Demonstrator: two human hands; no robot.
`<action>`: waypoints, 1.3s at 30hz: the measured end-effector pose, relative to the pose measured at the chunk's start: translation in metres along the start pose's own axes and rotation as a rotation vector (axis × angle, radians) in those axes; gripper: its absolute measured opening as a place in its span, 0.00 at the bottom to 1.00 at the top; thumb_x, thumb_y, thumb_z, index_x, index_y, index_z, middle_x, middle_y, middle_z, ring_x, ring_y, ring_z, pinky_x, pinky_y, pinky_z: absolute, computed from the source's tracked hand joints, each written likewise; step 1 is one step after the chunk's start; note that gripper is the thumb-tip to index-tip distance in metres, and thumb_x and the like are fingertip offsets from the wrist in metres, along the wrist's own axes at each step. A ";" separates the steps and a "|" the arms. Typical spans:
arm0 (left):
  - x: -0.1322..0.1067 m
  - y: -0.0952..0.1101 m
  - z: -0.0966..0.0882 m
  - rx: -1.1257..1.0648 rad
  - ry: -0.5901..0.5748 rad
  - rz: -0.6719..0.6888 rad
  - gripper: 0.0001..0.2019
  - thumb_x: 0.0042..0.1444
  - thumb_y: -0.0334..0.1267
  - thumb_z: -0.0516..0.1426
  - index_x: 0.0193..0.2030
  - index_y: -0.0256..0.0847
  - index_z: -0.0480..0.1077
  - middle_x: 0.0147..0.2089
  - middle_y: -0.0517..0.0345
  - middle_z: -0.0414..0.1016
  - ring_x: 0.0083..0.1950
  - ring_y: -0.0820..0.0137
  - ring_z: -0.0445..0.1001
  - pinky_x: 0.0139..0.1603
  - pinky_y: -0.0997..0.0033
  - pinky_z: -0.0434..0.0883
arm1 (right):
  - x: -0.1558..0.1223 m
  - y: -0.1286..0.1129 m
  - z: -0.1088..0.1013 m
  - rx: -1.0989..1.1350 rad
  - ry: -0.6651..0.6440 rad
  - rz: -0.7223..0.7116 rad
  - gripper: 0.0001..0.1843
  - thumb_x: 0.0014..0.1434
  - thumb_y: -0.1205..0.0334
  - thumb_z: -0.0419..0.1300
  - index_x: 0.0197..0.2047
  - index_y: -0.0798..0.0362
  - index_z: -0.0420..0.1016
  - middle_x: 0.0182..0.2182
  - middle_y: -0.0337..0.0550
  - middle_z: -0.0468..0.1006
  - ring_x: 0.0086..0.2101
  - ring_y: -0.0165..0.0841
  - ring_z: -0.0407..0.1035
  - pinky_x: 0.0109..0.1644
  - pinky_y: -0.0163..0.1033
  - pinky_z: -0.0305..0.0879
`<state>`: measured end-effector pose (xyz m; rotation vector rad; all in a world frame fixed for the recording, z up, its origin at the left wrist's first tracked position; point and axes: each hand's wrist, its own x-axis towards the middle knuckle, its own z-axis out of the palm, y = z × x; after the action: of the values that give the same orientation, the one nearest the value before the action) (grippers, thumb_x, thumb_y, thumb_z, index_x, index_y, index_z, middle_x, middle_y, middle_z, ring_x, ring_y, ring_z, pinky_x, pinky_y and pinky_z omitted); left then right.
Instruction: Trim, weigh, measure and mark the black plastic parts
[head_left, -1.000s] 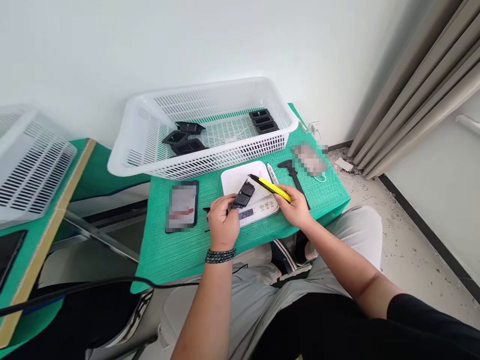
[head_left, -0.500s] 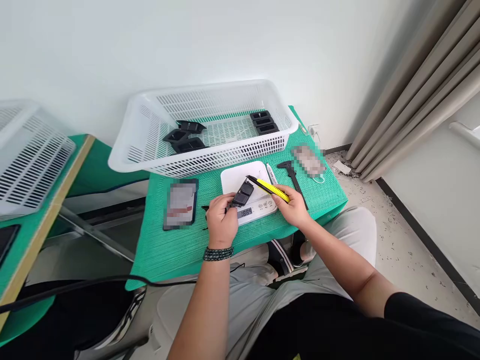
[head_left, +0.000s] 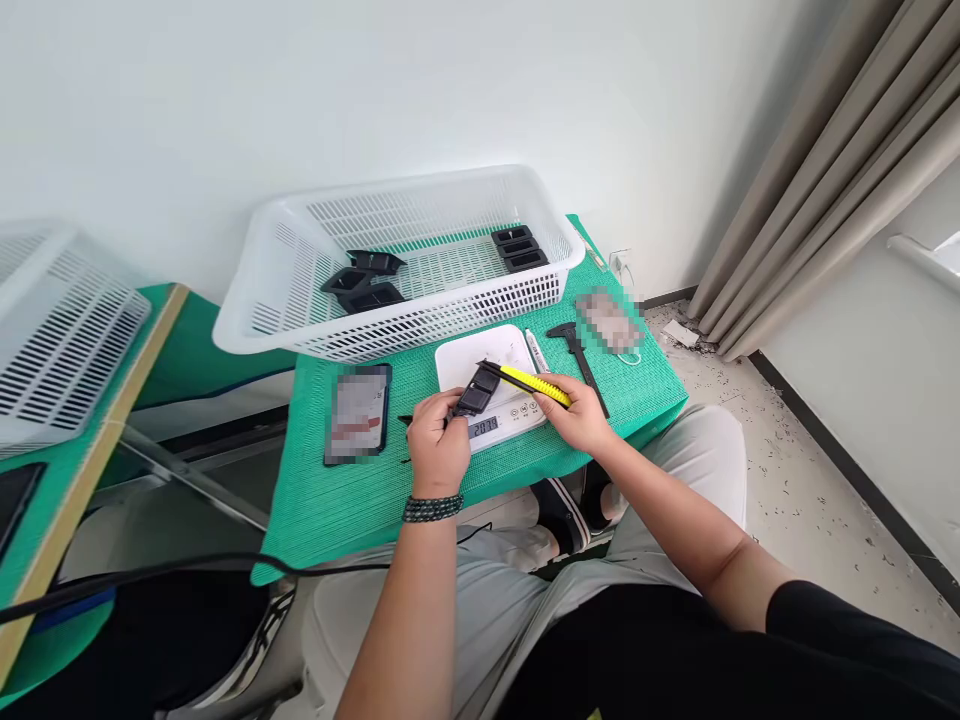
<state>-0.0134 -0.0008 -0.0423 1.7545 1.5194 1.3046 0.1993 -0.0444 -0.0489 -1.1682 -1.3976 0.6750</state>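
My left hand (head_left: 437, 440) is closed on a black plastic part (head_left: 478, 390) with rectangular recesses, held over a white digital scale (head_left: 465, 355). In my right hand (head_left: 581, 415) is a yellow and black utility knife (head_left: 536, 383), its tip at the upper edge of the part. Small dark scraps lie on the scale's plate, and its display (head_left: 484, 427) is lit with digits. A white marker (head_left: 536, 350) lies along the scale's right side. Further right rests a black caliper (head_left: 581, 360).
Behind the scale, a white plastic basket (head_left: 420, 328) holds several black parts (head_left: 371, 297). A phone (head_left: 386, 400) lies to the left on the green cloth (head_left: 300, 520). A blurred object (head_left: 611, 320) sits at right. Another basket (head_left: 67, 330) stands far left.
The whole view has shifted slightly. The knife stays at the part's upper edge, and the scale's digits have changed from about 1889 to about 2079.
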 end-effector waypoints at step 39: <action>-0.002 0.001 -0.003 0.015 -0.009 0.020 0.14 0.46 0.31 0.52 0.35 0.45 0.76 0.45 0.51 0.83 0.55 0.54 0.77 0.62 0.51 0.74 | -0.003 -0.005 -0.002 0.009 -0.024 0.004 0.16 0.67 0.51 0.62 0.53 0.48 0.82 0.48 0.48 0.85 0.48 0.43 0.79 0.55 0.48 0.75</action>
<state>-0.0157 -0.0041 -0.0409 1.7867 1.5145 1.2959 0.1999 -0.0493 -0.0453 -1.1590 -1.4115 0.6995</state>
